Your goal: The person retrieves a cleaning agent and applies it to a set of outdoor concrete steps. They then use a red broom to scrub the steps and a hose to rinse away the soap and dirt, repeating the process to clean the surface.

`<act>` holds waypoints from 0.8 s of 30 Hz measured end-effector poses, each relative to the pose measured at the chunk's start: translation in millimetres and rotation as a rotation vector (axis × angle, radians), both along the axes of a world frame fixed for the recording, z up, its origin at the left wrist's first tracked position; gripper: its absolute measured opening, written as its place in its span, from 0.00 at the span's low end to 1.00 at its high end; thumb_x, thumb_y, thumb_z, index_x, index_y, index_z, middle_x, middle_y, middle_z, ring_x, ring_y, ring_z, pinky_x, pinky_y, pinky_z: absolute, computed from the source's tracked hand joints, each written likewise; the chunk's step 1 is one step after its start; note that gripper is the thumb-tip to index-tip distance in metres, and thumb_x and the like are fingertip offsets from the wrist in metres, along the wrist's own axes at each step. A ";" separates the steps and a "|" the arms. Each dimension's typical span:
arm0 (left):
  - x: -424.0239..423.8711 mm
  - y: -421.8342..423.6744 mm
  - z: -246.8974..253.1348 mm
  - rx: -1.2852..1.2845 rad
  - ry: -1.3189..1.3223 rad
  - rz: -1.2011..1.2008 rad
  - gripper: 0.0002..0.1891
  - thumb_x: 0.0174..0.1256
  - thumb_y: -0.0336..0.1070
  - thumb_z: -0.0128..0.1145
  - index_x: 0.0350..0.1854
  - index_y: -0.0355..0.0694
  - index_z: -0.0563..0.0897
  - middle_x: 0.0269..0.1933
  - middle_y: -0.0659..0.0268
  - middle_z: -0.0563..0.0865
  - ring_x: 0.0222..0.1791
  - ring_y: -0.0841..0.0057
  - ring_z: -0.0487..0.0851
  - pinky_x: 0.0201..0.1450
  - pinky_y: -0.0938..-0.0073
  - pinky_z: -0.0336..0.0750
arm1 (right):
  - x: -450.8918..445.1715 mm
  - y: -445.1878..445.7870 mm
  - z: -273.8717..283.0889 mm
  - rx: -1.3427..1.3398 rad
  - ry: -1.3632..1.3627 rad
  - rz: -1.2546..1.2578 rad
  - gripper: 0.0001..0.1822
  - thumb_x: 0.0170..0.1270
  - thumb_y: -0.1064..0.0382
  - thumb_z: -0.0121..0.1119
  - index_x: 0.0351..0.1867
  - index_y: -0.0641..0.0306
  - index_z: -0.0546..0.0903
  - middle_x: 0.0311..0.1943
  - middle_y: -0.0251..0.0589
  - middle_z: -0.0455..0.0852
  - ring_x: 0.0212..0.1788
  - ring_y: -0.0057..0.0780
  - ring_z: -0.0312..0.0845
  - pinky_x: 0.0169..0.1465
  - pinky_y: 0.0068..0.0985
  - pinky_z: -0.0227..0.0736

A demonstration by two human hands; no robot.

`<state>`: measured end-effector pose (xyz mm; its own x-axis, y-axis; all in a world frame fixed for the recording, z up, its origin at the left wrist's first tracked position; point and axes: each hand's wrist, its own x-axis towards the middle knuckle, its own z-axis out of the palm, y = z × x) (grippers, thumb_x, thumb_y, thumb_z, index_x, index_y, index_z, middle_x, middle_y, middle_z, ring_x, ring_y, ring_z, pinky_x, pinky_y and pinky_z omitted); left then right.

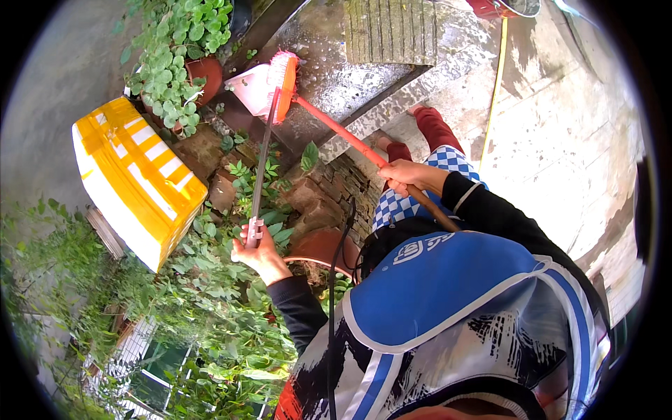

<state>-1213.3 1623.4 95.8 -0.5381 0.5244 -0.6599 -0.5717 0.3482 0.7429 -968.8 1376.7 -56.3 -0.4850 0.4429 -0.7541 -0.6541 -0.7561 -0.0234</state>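
Note:
My left hand [261, 254] grips the upper end of the grey pole [260, 173] of a long-handled dustpan. Its pale pink pan [249, 90] lies by a flowerpot at the wet floor's edge. In my right hand [412, 176] is the red handle [341, 128] of a broom, whose brown upper end runs back against my blue apron [446, 278]. The broom's orange head [286, 89] is turned on its side, pink bristles [275, 73] towards the pan and overlapping its edge. I cannot tell whether they touch. The pan's inside is partly hidden by the bristles.
A foam box [139, 178] wrapped in yellow tape stands left, beside leafy plants [178, 58] in a terracotta pot [206, 79]. Bricks [310, 202] edge the planting. A ribbed mat [391, 31] lies on wet floor; a yellow hose [494, 94] leads to a red bucket [488, 8].

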 end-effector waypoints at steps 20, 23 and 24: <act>14.9 4.7 -9.8 0.218 0.158 -0.139 0.20 0.62 0.51 0.47 0.25 0.37 0.68 0.26 0.63 0.75 0.31 0.64 0.80 0.39 0.62 0.78 | 131.5 55.5 15.3 0.470 -1.280 0.930 0.22 0.64 0.49 0.46 0.36 0.67 0.81 0.25 0.50 0.83 0.32 0.45 0.81 0.37 0.36 0.74; 18.1 6.1 -9.6 0.238 0.161 -0.132 0.20 0.62 0.51 0.47 0.26 0.37 0.68 0.26 0.63 0.74 0.31 0.64 0.79 0.39 0.62 0.77 | 144.6 80.7 5.4 0.532 -1.394 0.972 0.23 0.67 0.48 0.46 0.34 0.69 0.80 0.28 0.54 0.82 0.35 0.48 0.79 0.39 0.38 0.75; 17.1 7.4 -10.5 0.251 0.152 -0.159 0.19 0.62 0.51 0.47 0.26 0.37 0.67 0.26 0.64 0.73 0.31 0.65 0.79 0.40 0.61 0.77 | 145.4 86.6 -3.1 0.575 -1.372 0.943 0.23 0.67 0.49 0.45 0.33 0.69 0.79 0.27 0.53 0.81 0.32 0.47 0.80 0.38 0.37 0.75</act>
